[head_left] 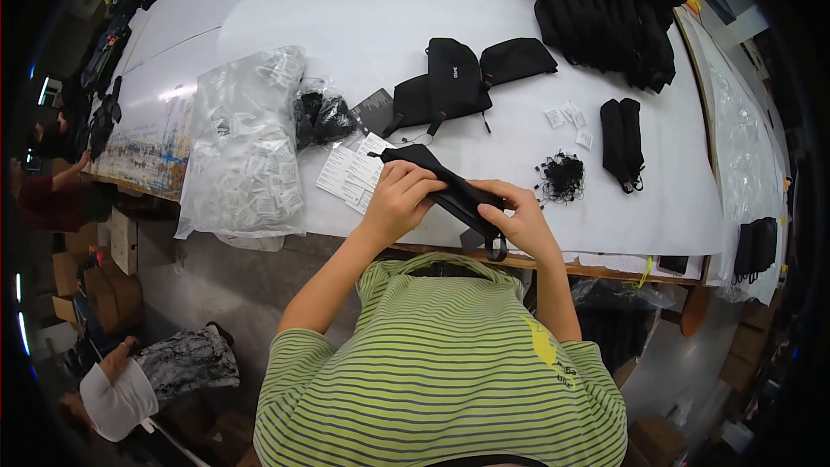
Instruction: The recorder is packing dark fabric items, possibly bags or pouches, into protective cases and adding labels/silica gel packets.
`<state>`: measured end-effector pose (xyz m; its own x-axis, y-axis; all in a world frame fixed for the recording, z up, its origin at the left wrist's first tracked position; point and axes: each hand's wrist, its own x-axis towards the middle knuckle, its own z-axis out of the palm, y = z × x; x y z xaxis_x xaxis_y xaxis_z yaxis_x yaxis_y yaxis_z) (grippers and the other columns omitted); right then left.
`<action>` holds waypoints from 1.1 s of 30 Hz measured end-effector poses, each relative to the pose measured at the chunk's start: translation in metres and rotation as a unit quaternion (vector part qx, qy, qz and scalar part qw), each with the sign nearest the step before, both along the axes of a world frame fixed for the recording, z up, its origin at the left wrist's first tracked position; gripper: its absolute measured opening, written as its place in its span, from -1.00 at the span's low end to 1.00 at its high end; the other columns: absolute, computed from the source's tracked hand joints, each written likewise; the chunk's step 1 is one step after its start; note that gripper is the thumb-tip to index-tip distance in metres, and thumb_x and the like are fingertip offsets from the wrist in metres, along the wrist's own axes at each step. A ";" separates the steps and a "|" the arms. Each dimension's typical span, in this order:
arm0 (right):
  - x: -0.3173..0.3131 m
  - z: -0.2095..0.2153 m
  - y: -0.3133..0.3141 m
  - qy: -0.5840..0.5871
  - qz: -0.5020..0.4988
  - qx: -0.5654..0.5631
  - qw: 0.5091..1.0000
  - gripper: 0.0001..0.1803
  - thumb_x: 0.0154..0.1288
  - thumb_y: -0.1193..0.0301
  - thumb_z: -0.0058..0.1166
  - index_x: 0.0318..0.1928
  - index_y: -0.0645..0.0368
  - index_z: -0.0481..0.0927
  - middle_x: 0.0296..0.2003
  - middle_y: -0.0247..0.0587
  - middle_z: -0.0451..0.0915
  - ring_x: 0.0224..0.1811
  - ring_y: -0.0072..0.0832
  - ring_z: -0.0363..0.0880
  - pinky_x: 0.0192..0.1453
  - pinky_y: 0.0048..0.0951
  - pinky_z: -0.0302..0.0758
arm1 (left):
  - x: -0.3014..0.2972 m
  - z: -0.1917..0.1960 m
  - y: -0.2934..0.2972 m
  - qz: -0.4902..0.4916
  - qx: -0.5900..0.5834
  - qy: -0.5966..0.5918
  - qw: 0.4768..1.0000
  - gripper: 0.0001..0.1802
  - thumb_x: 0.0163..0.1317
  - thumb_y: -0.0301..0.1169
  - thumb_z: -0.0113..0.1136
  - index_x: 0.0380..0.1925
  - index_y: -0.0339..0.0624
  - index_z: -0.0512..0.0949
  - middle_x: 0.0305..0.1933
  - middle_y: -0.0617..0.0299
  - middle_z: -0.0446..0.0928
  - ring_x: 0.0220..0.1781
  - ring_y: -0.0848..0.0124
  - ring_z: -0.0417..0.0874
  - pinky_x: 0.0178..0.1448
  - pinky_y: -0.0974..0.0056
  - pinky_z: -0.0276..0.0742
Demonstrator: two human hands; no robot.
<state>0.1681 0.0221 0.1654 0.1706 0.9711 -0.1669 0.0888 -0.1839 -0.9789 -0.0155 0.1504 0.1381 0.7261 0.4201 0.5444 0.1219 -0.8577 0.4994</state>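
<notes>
Just in front of my body, both hands hold a narrow black fabric pouch point(458, 190) at a slant above the table's near edge. My left hand point(402, 195) is closed on its left side, with the fingers over the top. My right hand point(516, 214) grips its right end, thumb on the upper face, and a small black loop point(496, 248) hangs below. Printed white cards point(346, 175) lie left of my left hand, partly under a dark card point(375, 109). Beyond the hands, several black pouches point(454, 78) lie overlapping, some with cords showing.
A clear bag of small white packets point(246, 147) covers the table's left, beside a bag of black cords point(324, 114). To the right lie loose black cords point(564, 177), white sachets point(571, 115) and more pouches point(622, 143). A dark pouch heap point(605, 17) stands far right.
</notes>
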 end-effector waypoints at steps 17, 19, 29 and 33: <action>-0.007 -0.059 -0.039 0.249 -0.138 -0.075 0.956 -0.68 0.29 0.30 0.05 -0.09 0.31 0.49 -0.27 -0.22 0.58 -0.23 -0.47 0.55 -0.09 -0.45 0.50 | -0.012 -0.006 -0.031 0.047 -0.468 0.127 0.873 -0.64 0.21 -0.27 0.14 -0.15 -0.29 0.34 -0.43 -0.08 0.50 -0.36 -0.03 0.55 -0.30 0.19 0.41; -0.007 -0.061 -0.037 0.203 -0.156 -0.047 0.966 -0.72 0.35 0.32 -0.03 -0.13 0.33 0.50 -0.29 -0.20 0.58 -0.27 -0.46 0.56 -0.21 -0.43 0.53 | -0.013 -0.004 -0.029 0.035 -0.465 0.136 0.874 -0.65 0.22 -0.27 0.13 -0.13 -0.27 0.34 -0.43 -0.09 0.50 -0.36 -0.02 0.56 -0.30 0.18 0.41; 0.027 -0.038 -0.035 0.414 -0.396 0.061 0.818 -0.82 0.30 0.38 -0.02 -0.16 0.19 0.49 -0.39 -0.29 0.59 -0.38 -0.54 0.55 -0.45 -0.54 0.39 | -0.022 0.009 -0.017 -0.064 -0.348 0.299 0.886 -0.69 0.22 -0.30 0.10 -0.13 -0.26 0.42 -0.38 -0.05 0.54 -0.37 0.10 0.55 -0.25 0.23 0.42; 0.052 -0.068 -0.052 0.617 -0.228 0.203 0.725 -0.81 0.32 0.31 -0.01 -0.19 0.16 0.52 -0.21 -0.28 0.59 -0.30 -0.51 0.56 -0.35 -0.55 0.45 | -0.022 0.012 -0.021 -0.152 -0.448 0.301 0.828 -0.65 0.20 -0.24 0.13 -0.11 -0.24 0.46 -0.38 -0.04 0.57 -0.37 0.15 0.58 -0.27 0.22 0.44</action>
